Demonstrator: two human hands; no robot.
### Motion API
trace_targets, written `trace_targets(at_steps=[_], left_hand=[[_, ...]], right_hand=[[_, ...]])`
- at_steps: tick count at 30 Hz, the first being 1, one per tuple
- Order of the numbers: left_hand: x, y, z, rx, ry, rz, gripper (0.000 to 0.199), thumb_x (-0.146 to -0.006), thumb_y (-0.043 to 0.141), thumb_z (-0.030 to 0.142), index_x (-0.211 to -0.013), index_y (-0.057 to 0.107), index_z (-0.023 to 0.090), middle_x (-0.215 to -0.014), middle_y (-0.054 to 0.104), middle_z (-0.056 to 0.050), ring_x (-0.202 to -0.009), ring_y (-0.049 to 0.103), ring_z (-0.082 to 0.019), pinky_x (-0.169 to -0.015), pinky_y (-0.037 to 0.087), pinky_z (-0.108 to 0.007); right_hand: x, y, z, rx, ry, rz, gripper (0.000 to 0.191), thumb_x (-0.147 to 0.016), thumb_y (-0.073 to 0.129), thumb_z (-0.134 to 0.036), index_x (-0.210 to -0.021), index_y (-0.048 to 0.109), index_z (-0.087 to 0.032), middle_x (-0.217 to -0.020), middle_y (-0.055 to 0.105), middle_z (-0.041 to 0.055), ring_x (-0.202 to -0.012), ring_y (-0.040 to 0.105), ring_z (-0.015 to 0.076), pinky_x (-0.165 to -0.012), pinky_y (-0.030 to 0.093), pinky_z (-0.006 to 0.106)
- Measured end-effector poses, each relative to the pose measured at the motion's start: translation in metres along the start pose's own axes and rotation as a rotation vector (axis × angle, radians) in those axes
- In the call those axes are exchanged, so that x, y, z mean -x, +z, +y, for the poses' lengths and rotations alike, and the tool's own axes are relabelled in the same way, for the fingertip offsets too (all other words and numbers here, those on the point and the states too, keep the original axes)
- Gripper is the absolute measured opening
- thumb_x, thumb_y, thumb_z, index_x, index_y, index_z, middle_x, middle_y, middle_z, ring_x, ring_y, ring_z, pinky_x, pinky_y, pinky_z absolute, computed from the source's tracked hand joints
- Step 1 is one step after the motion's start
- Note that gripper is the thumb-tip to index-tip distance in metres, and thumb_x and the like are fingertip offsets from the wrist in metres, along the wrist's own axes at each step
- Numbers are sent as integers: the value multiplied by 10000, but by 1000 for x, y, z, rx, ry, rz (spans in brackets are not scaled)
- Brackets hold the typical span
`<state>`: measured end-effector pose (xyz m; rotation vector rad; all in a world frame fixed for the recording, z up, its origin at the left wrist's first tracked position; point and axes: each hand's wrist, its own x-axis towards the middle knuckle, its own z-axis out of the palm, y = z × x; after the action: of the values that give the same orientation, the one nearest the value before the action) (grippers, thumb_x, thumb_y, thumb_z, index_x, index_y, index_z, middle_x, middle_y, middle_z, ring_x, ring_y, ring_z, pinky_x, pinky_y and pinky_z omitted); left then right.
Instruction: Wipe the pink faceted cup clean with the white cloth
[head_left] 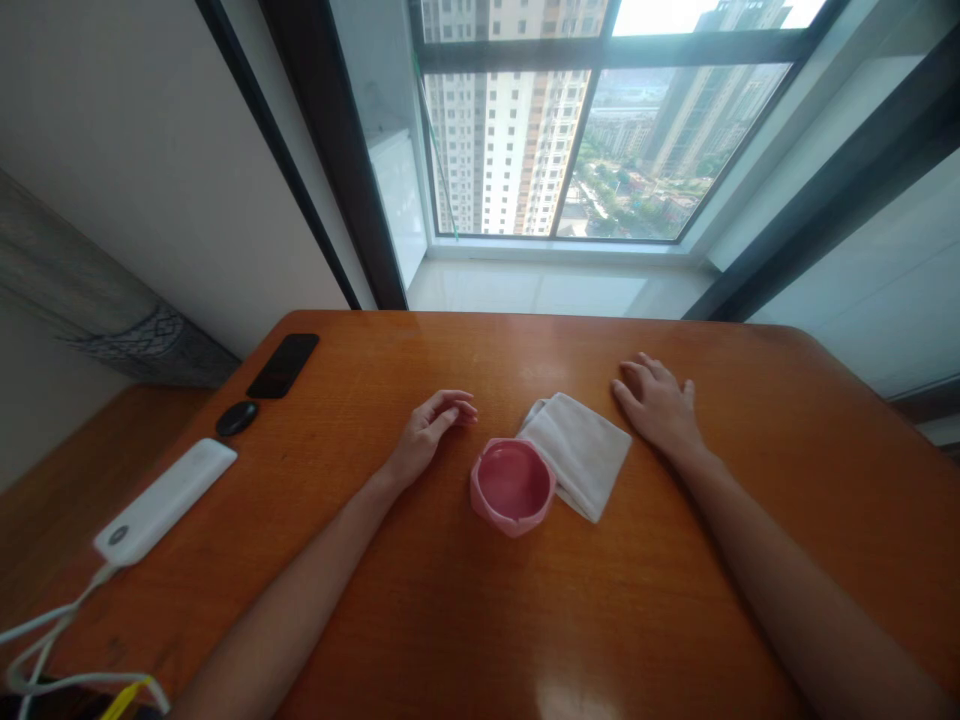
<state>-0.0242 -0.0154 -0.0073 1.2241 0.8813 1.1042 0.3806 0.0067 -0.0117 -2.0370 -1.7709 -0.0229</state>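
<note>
My left hand [431,433] rests on the wooden table [420,620] with its fingers loosely curled, holding nothing. It lies just left of a pink ceramic ashtray [513,486], close to the rim but apart from it. A folded white cloth [581,455] sits partly under the ashtray's right side. My right hand [656,404] lies flat and open on the wood, fingers spread, a short way beyond the cloth's upper right corner and not touching it.
A black smartphone [283,366], a black oval computer mouse [236,418] and a white power bank [163,502] with a white cable [52,640] lie along the table's left side. A large window stands beyond the table's far edge.
</note>
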Motion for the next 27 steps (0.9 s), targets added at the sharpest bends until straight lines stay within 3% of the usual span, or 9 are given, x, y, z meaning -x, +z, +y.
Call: trace_targets(at_steps=[3, 5, 8, 12, 14, 17, 21, 25, 27], left_hand=[[0, 0, 1, -1, 3, -1, 323, -966, 756, 411, -1191, 764, 180, -1061, 803, -69, -1021, 753, -226, -1007, 602, -371], [0, 1, 1, 0, 6, -2, 318, -967, 754, 406, -1190, 763, 179, -1060, 801, -67, -1019, 753, -223, -1005, 604, -367], [0, 1, 1, -1, 12, -4, 321, -970, 748, 402, -1193, 761, 172, -1060, 799, -69, -1011, 751, -217, -1002, 606, -363], [-1, 1, 1, -5, 23, -2, 320, -971, 746, 399, -1191, 760, 166, -1061, 796, -73, -1023, 747, -221, -1007, 605, -368], [-1, 1, 1, -9, 27, -2, 321, -973, 744, 401, -1191, 760, 166, -1061, 796, -75, -1032, 746, -225, -1011, 604, -375], [-1, 1, 1, -11, 21, -3, 327, -970, 747, 410, -1192, 757, 169, -1062, 798, -77, -1020, 751, -229, -1013, 604, -386], [0, 1, 2, -21, 17, -1, 330, -969, 746, 422, -1185, 758, 173, -1069, 797, -77, -1009, 760, -232, -1011, 601, -385], [0, 2, 2, -31, 20, 1, 327, -969, 742, 419, -1183, 759, 173, -1068, 796, -77, -1012, 758, -233, -1012, 602, -384], [0, 2, 2, -31, 21, 0, 331, -964, 746, 424, -1181, 758, 174, -1060, 796, -75, -1005, 758, -233, -1009, 603, -386]], right_hand=[[-3, -1, 9, -149, -31, 192, 368, -1030, 513, -510, -1013, 729, -212, -1438, 706, 196, -1369, 628, 381, -1208, 461, 628], [-3, -3, 10, -217, -74, 243, 326, -1028, 518, -465, -948, 718, -220, -1372, 719, 192, -1316, 650, 368, -1179, 502, 584], [4, -9, 3, -261, -168, 258, 309, -1039, 502, -357, -1084, 772, -213, -1492, 655, 168, -1410, 606, 364, -1222, 480, 587], [36, -28, -15, -331, -323, 340, 478, -1008, 454, -176, -1398, 726, -225, -1527, 640, 161, -1440, 610, 348, -1223, 498, 600], [57, -40, -22, -342, -533, 253, 533, -967, 496, -135, -1442, 707, -257, -1510, 666, 151, -1405, 650, 346, -1190, 537, 593], [84, -54, -28, -304, -872, -28, 661, -938, 540, -116, -1575, 603, -281, -1552, 672, 122, -1472, 615, 347, -1226, 514, 599], [97, -59, -31, -172, -882, -207, 681, -1017, 536, -152, -1684, 473, -272, -1688, 565, 111, -1580, 516, 321, -1276, 470, 578], [96, -52, -32, -190, -827, -156, 484, -1070, 551, -201, -1528, 656, -319, -1562, 695, 77, -1472, 630, 307, -1252, 464, 583], [94, -53, -34, -305, -690, -108, 366, -1081, 548, -255, -1383, 751, -287, -1427, 780, 83, -1373, 695, 305, -1223, 480, 554]])
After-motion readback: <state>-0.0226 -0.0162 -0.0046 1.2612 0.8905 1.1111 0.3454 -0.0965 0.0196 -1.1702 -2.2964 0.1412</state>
